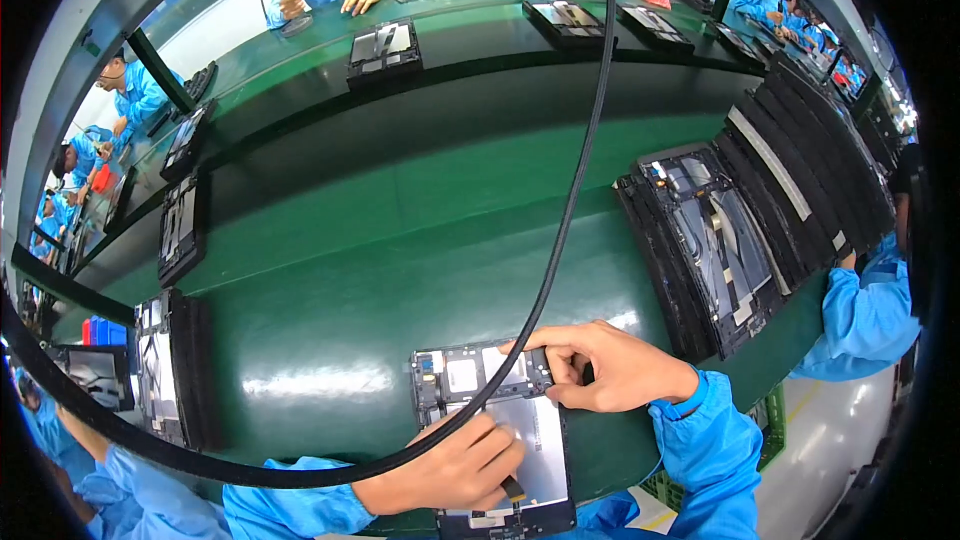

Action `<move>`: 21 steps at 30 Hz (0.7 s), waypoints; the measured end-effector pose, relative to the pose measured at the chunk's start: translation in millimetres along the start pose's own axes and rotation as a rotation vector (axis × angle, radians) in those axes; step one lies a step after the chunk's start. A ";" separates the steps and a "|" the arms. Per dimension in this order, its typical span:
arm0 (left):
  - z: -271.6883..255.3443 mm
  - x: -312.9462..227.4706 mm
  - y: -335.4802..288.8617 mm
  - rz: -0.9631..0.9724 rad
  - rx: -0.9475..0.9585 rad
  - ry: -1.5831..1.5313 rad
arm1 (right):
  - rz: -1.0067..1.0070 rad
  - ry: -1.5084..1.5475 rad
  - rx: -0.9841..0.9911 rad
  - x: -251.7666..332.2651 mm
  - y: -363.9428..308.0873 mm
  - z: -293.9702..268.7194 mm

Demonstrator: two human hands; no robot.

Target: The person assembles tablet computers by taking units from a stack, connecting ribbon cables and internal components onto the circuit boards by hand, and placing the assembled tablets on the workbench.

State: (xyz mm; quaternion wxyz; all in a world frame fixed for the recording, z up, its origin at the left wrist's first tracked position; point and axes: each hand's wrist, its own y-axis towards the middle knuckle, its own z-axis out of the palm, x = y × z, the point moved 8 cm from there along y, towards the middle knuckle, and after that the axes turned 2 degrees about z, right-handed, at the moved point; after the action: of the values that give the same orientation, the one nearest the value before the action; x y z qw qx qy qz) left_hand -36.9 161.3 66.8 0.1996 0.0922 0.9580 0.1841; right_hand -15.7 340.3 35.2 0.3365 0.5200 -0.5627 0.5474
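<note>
An opened tablet (545, 445) lies on the green bench in front of me, its circuit board at the far end and a silvery panel below. My right hand (620, 365) grips its far right corner, index finger across the top and thumb against the side. Something small and dark shows among its curled fingers. Over the tablet's left half, my left hand (450, 465) is closed with fingers bent; whatever they pinch is hidden. A short dark flex strip (513, 488) shows just below those fingertips. A black cable (575, 180) hangs in front of the scene.
Black trays stacked on edge (810, 160) stand at right, beside another opened tablet (715, 240). More trays (165, 370) stand at left. A raised shelf carries several opened tablets (385, 48). Co-workers in blue sit across the bench; a blue sleeve (865, 310) is at right.
</note>
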 end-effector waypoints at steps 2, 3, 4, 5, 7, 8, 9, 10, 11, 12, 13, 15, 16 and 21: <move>-2.0 -6.5 -1.6 0.083 0.048 0.144 | 0.013 0.012 0.001 0.8 0.6 0.3; -1.3 -5.7 -1.0 0.084 0.049 0.141 | 0.015 0.013 0.000 0.0 0.6 0.2; -0.3 -3.9 -0.2 0.073 0.050 0.154 | 0.010 0.022 -0.003 -0.4 0.6 0.2; 0.6 -2.5 0.5 0.062 0.051 0.167 | 0.005 0.032 -0.005 -0.8 0.5 0.3; 1.1 -1.7 3.7 0.023 0.041 0.179 | -0.002 0.026 0.002 -3.7 0.1 -0.2; 0.7 -0.1 5.2 -0.014 0.029 0.190 | -0.008 0.018 0.008 -4.8 0.1 -0.3; 1.7 -0.6 6.1 -0.012 0.031 0.188 | -0.007 0.021 0.005 -5.7 0.1 -0.4; 2.1 2.3 6.6 -0.052 0.032 0.209 | -0.011 0.026 0.004 -6.3 -0.1 -0.5; 2.4 5.3 6.8 -0.092 0.032 0.228 | -0.015 0.030 0.003 -6.7 -0.6 -0.6; 3.6 4.1 5.9 -0.092 0.036 0.227 | -0.014 0.034 0.002 -5.8 -0.2 -0.6; 5.7 5.8 4.3 -0.129 0.054 0.218 | -0.008 0.037 0.008 -3.5 1.1 -0.4; 7.5 7.9 3.8 -0.163 0.071 0.208 | 0.000 0.039 0.012 -3.0 1.2 0.1; 8.2 8.8 4.2 -0.178 0.082 0.183 | -0.006 0.049 0.009 -2.8 0.8 -0.1; 7.8 14.1 8.2 -0.188 0.026 0.099 | -0.030 0.049 0.010 -6.7 0.9 0.0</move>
State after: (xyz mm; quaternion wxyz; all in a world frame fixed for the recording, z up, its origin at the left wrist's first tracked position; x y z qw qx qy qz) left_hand -45.5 174.8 58.4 0.1673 -0.0049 0.9734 0.1565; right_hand -15.0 341.6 28.6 0.3560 0.5165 -0.5436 0.5577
